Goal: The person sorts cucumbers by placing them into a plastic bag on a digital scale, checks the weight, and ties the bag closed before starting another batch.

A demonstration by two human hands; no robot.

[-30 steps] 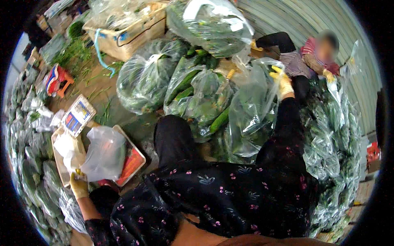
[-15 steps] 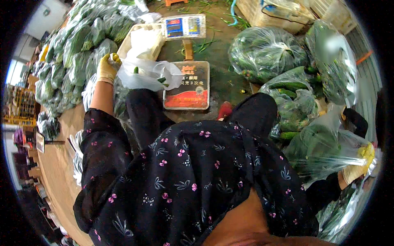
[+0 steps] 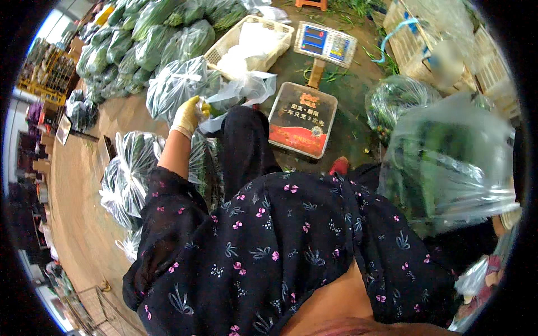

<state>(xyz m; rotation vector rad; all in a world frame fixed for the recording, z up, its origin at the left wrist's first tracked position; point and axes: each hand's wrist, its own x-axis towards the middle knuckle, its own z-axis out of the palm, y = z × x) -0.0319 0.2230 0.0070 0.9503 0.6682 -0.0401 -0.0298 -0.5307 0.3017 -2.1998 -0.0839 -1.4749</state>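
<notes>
In a yellow-and-white glove, my left hand [image 3: 190,116] is closed on a thin white plastic bag [image 3: 242,88], which spreads to the right over my knee. What the bag holds cannot be made out. At the far right my right hand [image 3: 509,217] shows only as a bit of glove. It grips the edge of a large clear plastic bag [image 3: 448,162] of dark green vegetables, and its fingers are mostly hidden. Between my hands stands a platform scale [image 3: 302,120] with a bare plate and a lit display [image 3: 325,43].
Behind my left hand sits a cream basket [image 3: 283,47] of white plastic bags. Bagged greens [image 3: 151,45] are heaped at the far left. Tied bags [image 3: 131,173] lie beside my left arm. A bag of cucumbers [image 3: 395,101] and a crate [image 3: 406,33] stand at the right.
My view has turned, shifting the scene. My left hand has lowered the white bag beside my knee. At the right, the clear bag now stands higher and spreads wider, covering most of my right hand.
</notes>
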